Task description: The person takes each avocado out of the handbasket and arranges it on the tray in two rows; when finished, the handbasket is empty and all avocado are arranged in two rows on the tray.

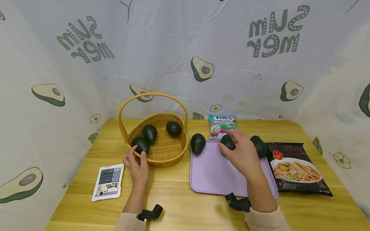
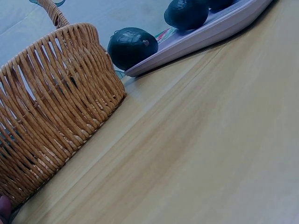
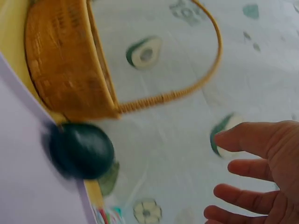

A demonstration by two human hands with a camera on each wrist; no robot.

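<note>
Head view | right hand (image 1: 243, 154) spread and empty by the middle avocado (image 1: 227, 142), at the far edge of the lilac tray (image 1: 215, 176) | left hand (image 1: 138, 169) at the basket (image 1: 164, 162), grip unclear | avocado probably firm, slick (bruisable, perhaps): cup its widest part

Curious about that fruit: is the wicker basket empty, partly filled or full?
Partly filled: three avocados sit inside the wicker basket, and bare woven bottom shows beside them.

FOX'S MINT BLOSSOM on the small bag (image 1: 222, 125) — mirrored "summer", 2 times, on the cloth (image 1: 162, 48)
</note>
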